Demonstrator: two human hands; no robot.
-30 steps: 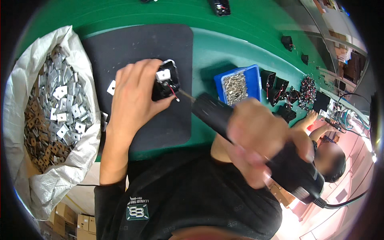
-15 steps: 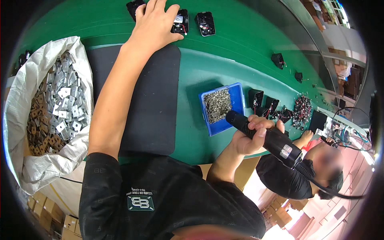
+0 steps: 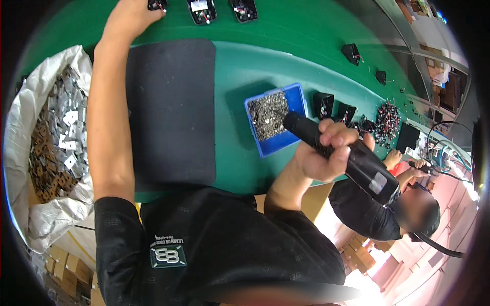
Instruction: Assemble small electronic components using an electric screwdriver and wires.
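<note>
green bench (image 3: 232,168) across the middle, black mat (image 3: 171,112) on it toward 10 o'clock, darker green strip (image 3: 280,35) past it at 12 to 1. cardboard boxes (image 3: 66,265) low at 8, co-worker (image 3: 365,209) in dark top at 4.

white woven sack (image 3: 19,153) at 9, full of holed metal plates (image 3: 71,132); left forearm (image 3: 109,117) crosses in front of its right rim. blue bin (image 3: 280,148) at 1, screws (image 3: 265,109) inside. wired black housings (image 3: 323,104) at 2, heap of small wired parts (image 3: 388,122) beyond.

corded electric screwdriver (image 3: 372,166) right of centre, long axis 10 to 4: nose to 10 over the bin, cord end to 4. contact with screws: can't tell. right hand (image 3: 332,153) has fingers wrapped round its body.

left hand (image 3: 130,18) at 11, thumb at a black housing (image 3: 157,5) on the strip; fingers run out of view, can't tell if gripping. two open housings (image 3: 202,11) just beside it toward 12.
</note>
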